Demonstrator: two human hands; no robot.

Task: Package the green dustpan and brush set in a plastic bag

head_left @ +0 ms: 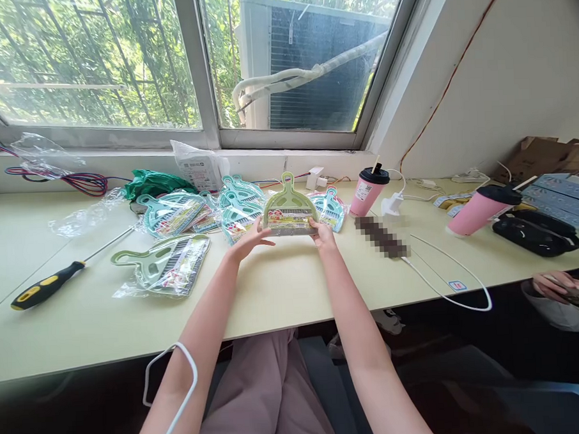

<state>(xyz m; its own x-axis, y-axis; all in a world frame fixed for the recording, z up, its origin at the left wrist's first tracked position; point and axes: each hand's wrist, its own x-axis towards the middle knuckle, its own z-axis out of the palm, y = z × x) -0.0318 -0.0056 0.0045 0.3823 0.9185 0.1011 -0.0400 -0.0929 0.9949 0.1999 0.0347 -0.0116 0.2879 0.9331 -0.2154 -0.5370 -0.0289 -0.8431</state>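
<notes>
Both my hands hold a green mini dustpan and brush set (289,207) upright over the table, its handle pointing away from me. My left hand (250,240) grips the lower left corner, some fingers stretched beneath it. At the lower right corner, my right hand (323,233) pinches the edge with the thumb in front. A second wrapped green dustpan set (164,266) lies flat to the left. Behind my hands are several blue-green dustpan sets in clear film, among them one dustpan set (241,209) by my left hand and another (332,209) by my right.
A long screwdriver (50,285) lies at the left of the table (268,294). Two pink cups (364,193) stand or lean on the right, near a plug, a white cable (446,293) and a black case (534,233). Another person's hand (561,285) holds a phone at far right.
</notes>
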